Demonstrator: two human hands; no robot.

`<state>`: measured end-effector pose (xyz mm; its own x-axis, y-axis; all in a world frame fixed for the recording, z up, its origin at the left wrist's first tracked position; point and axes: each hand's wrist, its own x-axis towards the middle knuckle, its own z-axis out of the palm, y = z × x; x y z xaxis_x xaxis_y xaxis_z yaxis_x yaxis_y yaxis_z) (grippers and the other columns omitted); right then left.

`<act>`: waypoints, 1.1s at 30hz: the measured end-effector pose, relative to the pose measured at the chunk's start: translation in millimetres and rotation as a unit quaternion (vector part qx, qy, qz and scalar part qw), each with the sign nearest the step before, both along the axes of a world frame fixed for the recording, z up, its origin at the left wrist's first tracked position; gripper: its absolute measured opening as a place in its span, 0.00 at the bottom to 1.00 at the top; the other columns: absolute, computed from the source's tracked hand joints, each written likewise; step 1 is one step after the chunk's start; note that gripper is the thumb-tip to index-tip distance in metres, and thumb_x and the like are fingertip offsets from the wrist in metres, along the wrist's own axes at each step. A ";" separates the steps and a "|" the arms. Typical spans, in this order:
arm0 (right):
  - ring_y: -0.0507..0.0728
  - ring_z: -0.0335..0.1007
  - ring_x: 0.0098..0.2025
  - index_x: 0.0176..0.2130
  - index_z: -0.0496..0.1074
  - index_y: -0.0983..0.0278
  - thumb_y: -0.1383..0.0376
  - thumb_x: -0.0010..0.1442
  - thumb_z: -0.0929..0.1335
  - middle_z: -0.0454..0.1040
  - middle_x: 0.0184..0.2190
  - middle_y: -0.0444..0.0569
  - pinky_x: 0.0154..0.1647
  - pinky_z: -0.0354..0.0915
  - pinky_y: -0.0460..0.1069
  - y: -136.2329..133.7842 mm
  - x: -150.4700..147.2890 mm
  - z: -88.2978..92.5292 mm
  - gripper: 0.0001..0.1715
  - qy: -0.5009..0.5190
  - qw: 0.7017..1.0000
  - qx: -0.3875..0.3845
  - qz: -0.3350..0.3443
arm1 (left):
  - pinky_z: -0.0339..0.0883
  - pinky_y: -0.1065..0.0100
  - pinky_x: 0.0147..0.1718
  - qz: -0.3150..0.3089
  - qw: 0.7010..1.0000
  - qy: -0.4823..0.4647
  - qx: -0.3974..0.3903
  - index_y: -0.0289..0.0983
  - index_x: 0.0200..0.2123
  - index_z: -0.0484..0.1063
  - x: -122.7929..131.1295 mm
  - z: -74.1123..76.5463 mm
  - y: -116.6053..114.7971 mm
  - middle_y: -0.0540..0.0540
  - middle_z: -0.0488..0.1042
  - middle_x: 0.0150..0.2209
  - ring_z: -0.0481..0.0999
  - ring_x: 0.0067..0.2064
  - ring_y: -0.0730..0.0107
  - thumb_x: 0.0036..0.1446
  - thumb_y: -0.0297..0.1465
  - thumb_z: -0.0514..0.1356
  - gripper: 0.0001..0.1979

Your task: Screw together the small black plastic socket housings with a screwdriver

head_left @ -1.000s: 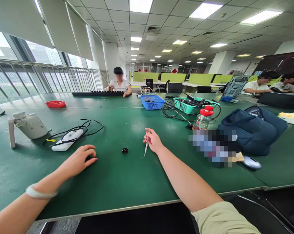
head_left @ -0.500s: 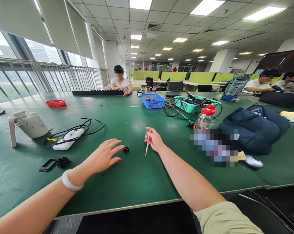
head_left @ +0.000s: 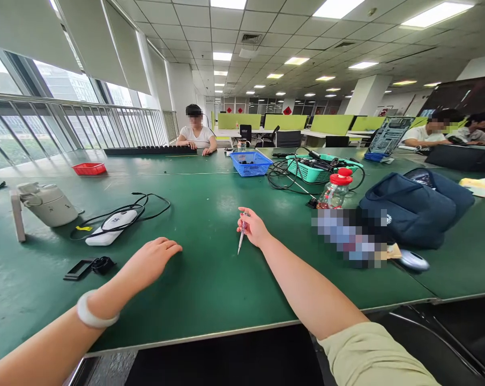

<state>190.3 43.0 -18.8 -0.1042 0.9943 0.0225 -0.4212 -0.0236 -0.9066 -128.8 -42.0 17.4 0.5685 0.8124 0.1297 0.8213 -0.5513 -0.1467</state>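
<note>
My right hand (head_left: 253, 228) holds a slim screwdriver (head_left: 241, 238) with a clear, pinkish handle, its thin metal tip slanting down toward the green table. My left hand (head_left: 154, 262) is low over the table on the left, back of the hand up, fingers curled together. Whatever may be inside its fingers is hidden from me. The small black part seen earlier between the hands no longer shows on the table. Left of my left hand lie a black rectangular frame (head_left: 79, 269) and a black round piece (head_left: 103, 265).
A white power bank (head_left: 111, 230) with a black cable and a cream cup (head_left: 51, 206) are at left. Farther off are red (head_left: 89, 169), blue (head_left: 251, 165) and green baskets (head_left: 306, 172). A red-lidded jar (head_left: 335, 190) and navy bag (head_left: 417, 209) are at right. People sit beyond.
My left hand has drawn back to the left and its spread fingers have closed together. The small black part is gone from its spot. My right hand keeps the screwdriver nearly still.
</note>
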 end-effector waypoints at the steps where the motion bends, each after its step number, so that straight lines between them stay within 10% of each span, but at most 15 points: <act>1: 0.49 0.61 0.18 0.45 0.66 0.59 0.62 0.53 0.70 0.65 0.18 0.37 0.22 0.58 0.46 0.0 0.1 0.1 0.18 0.001 1.000 -0.001 -0.002 | 0.67 0.57 0.53 0.011 1.000 0.002 0.002 0.43 0.52 0.71 -13.8 -0.3 -4.6 0.46 0.75 0.52 0.72 0.54 0.59 0.59 0.21 0.45 0.24; 16: 0.49 0.61 0.20 0.43 0.68 0.60 0.62 0.51 0.71 0.64 0.18 0.37 0.26 0.63 0.48 0.1 1.1 0.1 0.18 0.026 0.999 -0.006 -0.021 | 0.61 0.58 0.60 0.174 0.983 -0.065 0.012 0.40 0.49 0.74 -159.3 -10.1 -1.5 0.44 0.73 0.56 0.72 0.56 0.63 0.61 0.33 0.44 0.22; 33: 0.49 0.60 0.19 0.42 0.68 0.60 0.64 0.53 0.71 0.66 0.19 0.38 0.27 0.65 0.49 -0.6 1.2 2.5 0.15 0.027 0.999 -0.021 -0.023 | 0.66 0.60 0.56 0.258 0.951 -0.137 0.102 0.43 0.43 0.76 -147.8 7.5 -3.6 0.50 0.78 0.48 0.73 0.51 0.65 0.62 0.37 0.46 0.19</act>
<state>191.4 42.4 -16.3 -0.0586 0.9982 -0.0149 -0.4712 -0.0408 -0.8811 -276.6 -45.6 24.9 0.0235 0.9163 0.3998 0.9976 -0.0478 0.0509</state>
